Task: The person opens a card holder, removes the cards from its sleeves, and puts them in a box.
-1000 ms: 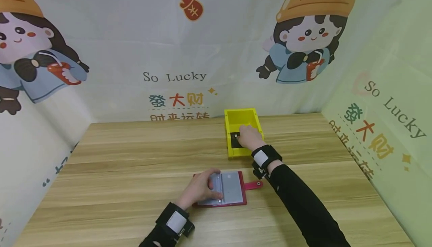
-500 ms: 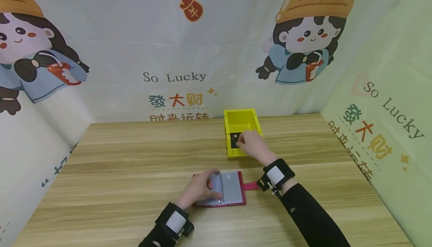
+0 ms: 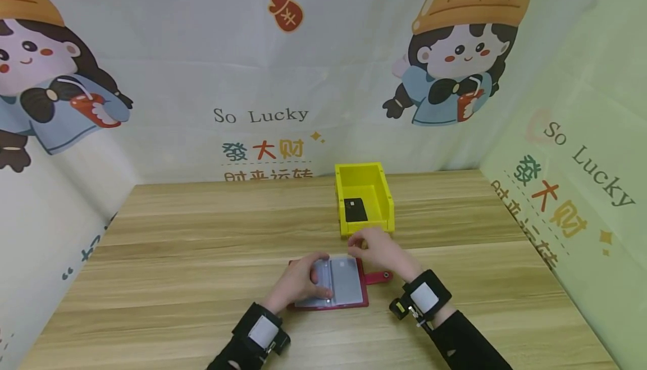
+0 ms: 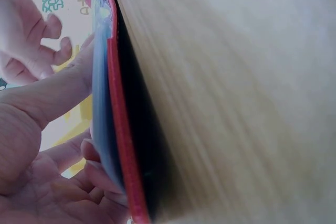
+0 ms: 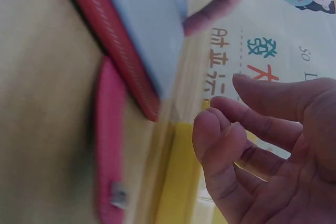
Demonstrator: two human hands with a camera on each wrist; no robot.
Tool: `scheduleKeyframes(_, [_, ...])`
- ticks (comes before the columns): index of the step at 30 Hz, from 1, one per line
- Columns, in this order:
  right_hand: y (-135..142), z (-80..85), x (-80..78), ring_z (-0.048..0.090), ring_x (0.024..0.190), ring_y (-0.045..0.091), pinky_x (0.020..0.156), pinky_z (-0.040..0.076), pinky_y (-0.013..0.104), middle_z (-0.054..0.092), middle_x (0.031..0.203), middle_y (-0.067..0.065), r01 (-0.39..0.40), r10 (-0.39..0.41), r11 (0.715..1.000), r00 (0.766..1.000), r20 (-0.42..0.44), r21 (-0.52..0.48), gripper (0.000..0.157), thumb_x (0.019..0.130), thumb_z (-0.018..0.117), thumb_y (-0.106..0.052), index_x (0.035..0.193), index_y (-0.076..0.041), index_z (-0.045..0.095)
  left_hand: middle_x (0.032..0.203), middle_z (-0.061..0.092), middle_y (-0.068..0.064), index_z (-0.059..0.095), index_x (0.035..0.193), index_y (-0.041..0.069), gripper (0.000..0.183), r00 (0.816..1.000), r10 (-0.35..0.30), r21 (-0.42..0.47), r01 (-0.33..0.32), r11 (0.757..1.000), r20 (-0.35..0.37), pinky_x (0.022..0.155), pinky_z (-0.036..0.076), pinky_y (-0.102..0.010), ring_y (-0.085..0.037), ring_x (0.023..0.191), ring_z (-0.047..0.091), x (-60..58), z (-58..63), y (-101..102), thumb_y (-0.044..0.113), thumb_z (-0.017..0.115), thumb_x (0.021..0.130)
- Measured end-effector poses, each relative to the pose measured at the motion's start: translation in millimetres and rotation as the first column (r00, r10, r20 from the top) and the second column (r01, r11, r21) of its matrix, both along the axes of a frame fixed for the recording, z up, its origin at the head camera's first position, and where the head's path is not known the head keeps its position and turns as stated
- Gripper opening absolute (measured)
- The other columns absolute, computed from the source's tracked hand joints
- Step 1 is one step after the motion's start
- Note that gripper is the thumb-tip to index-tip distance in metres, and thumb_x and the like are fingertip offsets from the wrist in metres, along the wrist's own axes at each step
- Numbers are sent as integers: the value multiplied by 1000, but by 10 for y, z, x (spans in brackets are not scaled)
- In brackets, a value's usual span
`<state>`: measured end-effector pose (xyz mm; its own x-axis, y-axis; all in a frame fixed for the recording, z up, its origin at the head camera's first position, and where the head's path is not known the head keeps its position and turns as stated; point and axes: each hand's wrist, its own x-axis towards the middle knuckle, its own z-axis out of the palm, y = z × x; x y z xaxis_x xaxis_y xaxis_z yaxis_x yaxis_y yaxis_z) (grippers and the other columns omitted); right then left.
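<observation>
A red card holder (image 3: 361, 301) lies spread on the table with its clear sleeves (image 3: 347, 280) facing up and its strap (image 3: 378, 278) out to the right. My left hand (image 3: 299, 283) holds it on the left half, thumb near the spine and other fingers bent over the sleeves. Just beyond its upper right corner hovers my right hand (image 3: 378, 248), fingers loosely bent. In the right wrist view, nothing shows between its thumb and fingertips (image 5: 206, 129). A black card (image 3: 356, 210) lies in the yellow bin (image 3: 388, 204), behind the right hand.
The wooden table (image 3: 202, 229) meets a printed cloth backdrop (image 3: 349, 78) at the back and on both sides. The bin stands near the table's back edge, right of centre. Each wrist wears a black camera strap (image 3: 429, 291).
My right hand has come out of the yellow bin and moved toward me, stopping near the card holder. The black card stays in the bin. My left hand has stayed in place.
</observation>
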<state>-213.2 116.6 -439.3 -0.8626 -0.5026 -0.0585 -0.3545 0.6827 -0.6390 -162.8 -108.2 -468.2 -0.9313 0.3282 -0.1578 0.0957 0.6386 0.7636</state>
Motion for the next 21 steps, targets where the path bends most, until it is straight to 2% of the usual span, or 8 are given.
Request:
scheduleKeyframes(5, [4, -133, 84, 54, 85, 16, 72, 45, 26, 65, 101, 8, -27, 27, 999, 1000, 8, 19, 34, 98, 75, -17, 126, 1, 71, 91, 52, -7, 58, 143, 1, 75, 1000, -1, -4, 1, 1000, 4, 70, 37, -31, -21, 84, 49, -6, -3, 2, 10, 93, 78])
scheduleKeyframes(12, [-7, -266, 149, 49, 87, 18, 72, 38, 27, 55, 99, 8, -22, 22, 1000, 1000, 14, 5, 52, 92, 82, -25, 135, 1, 67, 92, 53, -8, 58, 143, 0, 75, 1000, -14, 1, 14, 1000, 0, 72, 37, -32, -22, 86, 49, -10, -4, -10, 10, 94, 77])
scheduleKeyframes(21, [11, -329, 157, 46, 87, 17, 72, 34, 26, 52, 96, 6, -11, 11, 1000, 1000, 17, -15, 55, 90, 85, -28, 135, 1, 69, 89, 51, -7, 57, 144, 1, 75, 1000, -13, 0, 13, 1000, 14, 69, 36, -30, -20, 81, 48, -3, 19, -13, 11, 93, 79])
